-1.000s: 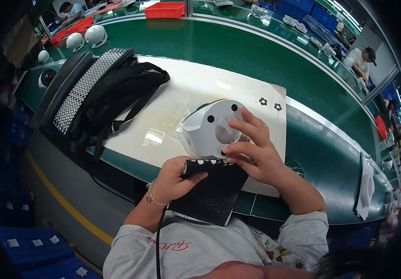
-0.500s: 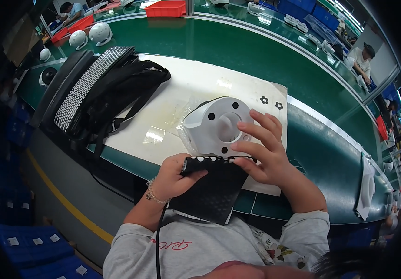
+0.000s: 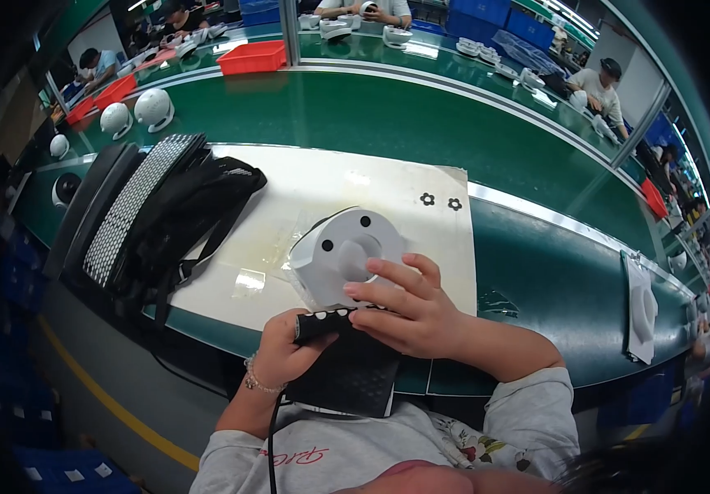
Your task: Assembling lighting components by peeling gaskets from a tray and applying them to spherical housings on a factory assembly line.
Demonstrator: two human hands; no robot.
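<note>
My left hand (image 3: 285, 346) is closed on the upper left edge of a black sheet (image 3: 342, 375), bent over at the top so a row of white round spots shows. Just beyond it, a white rounded device (image 3: 309, 267) lies with its flat base turned up. Two black round pads (image 3: 365, 221) show on that base, around a central recess. My right hand (image 3: 416, 309) spreads its fingers over the near right part of the base, hiding some of it. Its thumb rests by the bent edge of the sheet, with a gap between thumb and forefinger.
At left, a black bag (image 3: 178, 210) leans by a perforated panel (image 3: 137, 202). A white board (image 3: 289, 177) covers part of the green bench (image 3: 552, 272), with two dark flower-shaped pieces (image 3: 428, 199) on it. White round devices (image 3: 154, 109) and a red tray (image 3: 252, 58) stand beyond. Co-workers sit across.
The whole view has shifted, so bench and hands appear further left and lower. My right hand has come closer to the sheet's bent edge and covers more of the base. My left hand keeps its hold.
</note>
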